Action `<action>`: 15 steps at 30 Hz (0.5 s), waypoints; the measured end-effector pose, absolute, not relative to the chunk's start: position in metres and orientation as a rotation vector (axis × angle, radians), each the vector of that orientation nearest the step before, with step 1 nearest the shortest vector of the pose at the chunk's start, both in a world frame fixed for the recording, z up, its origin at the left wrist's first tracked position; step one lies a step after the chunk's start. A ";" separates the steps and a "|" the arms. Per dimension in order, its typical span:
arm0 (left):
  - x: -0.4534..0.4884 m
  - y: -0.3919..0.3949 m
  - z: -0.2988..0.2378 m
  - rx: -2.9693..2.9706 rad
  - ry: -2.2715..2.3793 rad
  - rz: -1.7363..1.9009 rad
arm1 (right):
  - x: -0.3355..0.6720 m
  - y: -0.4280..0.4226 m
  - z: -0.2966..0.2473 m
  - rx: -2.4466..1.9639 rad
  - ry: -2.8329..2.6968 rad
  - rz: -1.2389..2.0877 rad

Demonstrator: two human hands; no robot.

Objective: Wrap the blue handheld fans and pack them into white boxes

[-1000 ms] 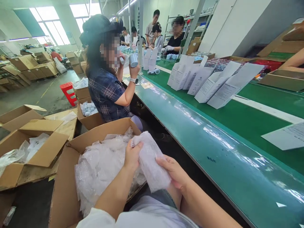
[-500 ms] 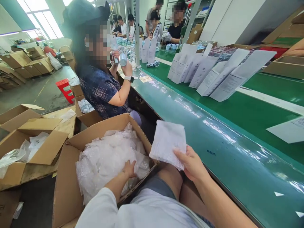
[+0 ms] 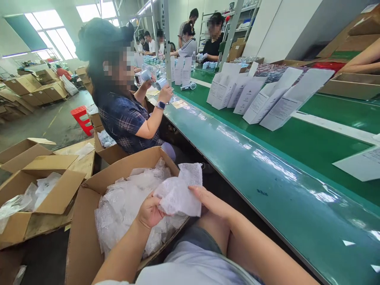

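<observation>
Above the desk-side rim of an open box [image 3: 81, 237], a white wrap [image 3: 178, 198] is held in front of the person's body, apart from the desk [image 3: 231, 158]. The left grip [image 3: 151, 209] is closed on its left edge, thumb uppermost; the right grip [image 3: 212, 202] touches its right part, but whether it clasps the wrap cannot be told. The wrap shows two overlapping parts; whether these are one piece or two is unclear. Below and to the left, the box contains a heap of similar translucent wraps [image 3: 124, 198]. Beyond the desk, white cartons [image 3: 248, 97] stand in a row on a green belt [image 3: 311, 150]. To the left of the desk, a co-worker [image 3: 124, 122] in a checked shirt holds a pale cylindrical part [image 3: 144, 75] in each hand.
</observation>
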State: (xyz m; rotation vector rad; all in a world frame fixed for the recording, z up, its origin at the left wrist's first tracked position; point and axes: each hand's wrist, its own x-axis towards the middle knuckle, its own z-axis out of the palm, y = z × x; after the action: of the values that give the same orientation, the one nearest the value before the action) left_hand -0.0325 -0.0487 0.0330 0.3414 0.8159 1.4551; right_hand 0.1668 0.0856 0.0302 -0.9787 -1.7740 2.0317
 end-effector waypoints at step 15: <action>-0.037 -0.021 0.037 0.041 1.308 1.502 | 0.165 0.067 0.023 -1.035 -1.384 1.932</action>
State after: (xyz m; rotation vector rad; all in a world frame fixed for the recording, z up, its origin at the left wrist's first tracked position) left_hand -0.0371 -0.0215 0.0374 0.0414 1.3084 1.5018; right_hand 0.1654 0.0666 0.0232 -1.0350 -1.3845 1.9316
